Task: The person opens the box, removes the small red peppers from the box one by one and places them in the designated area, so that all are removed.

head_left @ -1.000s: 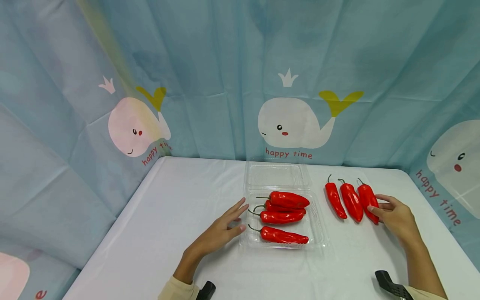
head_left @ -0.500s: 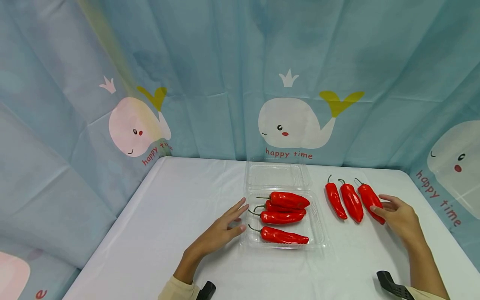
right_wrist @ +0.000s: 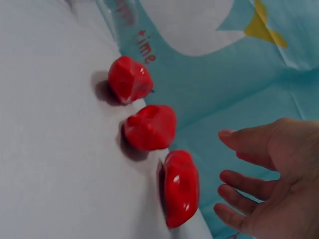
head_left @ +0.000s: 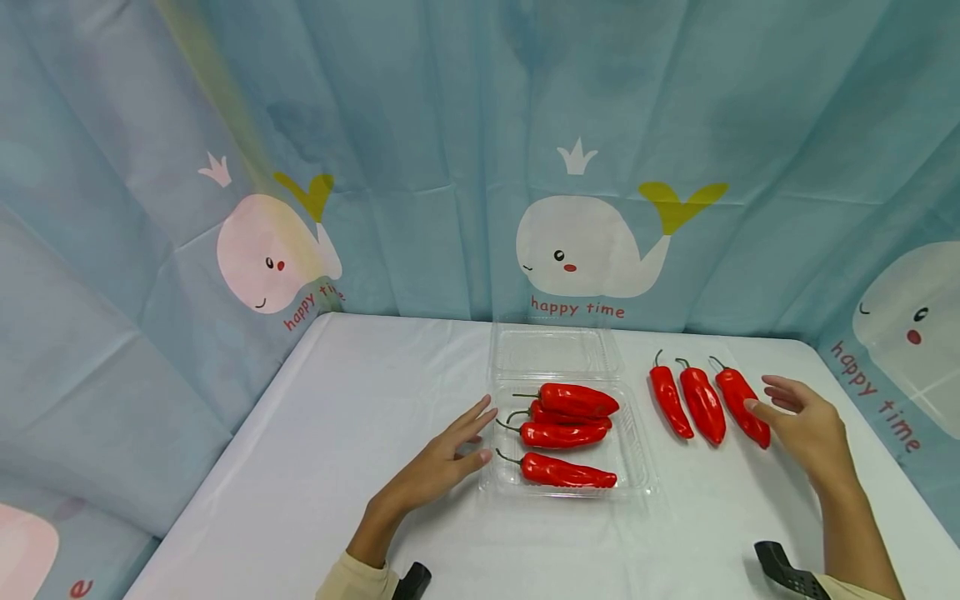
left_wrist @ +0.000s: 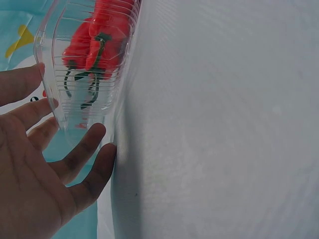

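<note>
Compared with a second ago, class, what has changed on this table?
The right hand moved away to the right, its fingers letting go of the rightmost pepper, whose near end swung rightward. The left hand, clear container and other peppers stayed put.

Blue curtain (head_left: 420, 133), printed red lettering | centre: "happy time" (head_left: 577, 307), beneath a white whale (head_left: 577, 247) | left: "happy time" (head_left: 315, 306), slanting upward, end distorted | right: "happy time" (head_left: 876, 396), slanting downward | lower left: lone "e" (head_left: 81, 589) | right wrist view: "time" (right_wrist: 146, 47) legible, preceding word blurred
</note>
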Demonstrator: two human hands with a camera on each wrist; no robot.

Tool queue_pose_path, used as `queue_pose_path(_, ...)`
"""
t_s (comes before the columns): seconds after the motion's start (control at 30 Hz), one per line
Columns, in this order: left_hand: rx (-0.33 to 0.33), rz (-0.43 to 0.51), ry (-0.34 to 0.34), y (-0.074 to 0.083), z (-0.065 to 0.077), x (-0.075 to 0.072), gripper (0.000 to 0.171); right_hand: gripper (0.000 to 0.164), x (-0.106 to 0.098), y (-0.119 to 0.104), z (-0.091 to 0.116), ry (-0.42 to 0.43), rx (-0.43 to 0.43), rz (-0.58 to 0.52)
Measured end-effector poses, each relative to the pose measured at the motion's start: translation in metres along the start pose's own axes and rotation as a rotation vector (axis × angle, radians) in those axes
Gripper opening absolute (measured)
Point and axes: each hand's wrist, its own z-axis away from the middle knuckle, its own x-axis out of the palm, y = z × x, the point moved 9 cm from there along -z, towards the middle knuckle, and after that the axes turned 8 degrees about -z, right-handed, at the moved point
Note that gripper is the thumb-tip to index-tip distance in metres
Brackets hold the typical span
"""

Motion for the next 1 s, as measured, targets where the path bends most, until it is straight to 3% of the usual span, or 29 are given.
queue_pose_path(0.47,0.002,-0.002,0.002,0.0,0.002,-0.002,0.062,0.069,0.013,-0.062,0.02,0.0,-0.221,-0.109)
queue_pose_path(0.67,0.005,-0.001,0.003,0.0,0.002,-0.002,0.062,0.061,0.031,-0.089,0.032,-0.106,-0.396,-0.224)
queue_pose_path(1.0,0.003,0.01,0.001,0.002,0.001,-0.001,0.062,0.057,0.061,-0.12,0.047,-0.279,-0.506,-0.355)
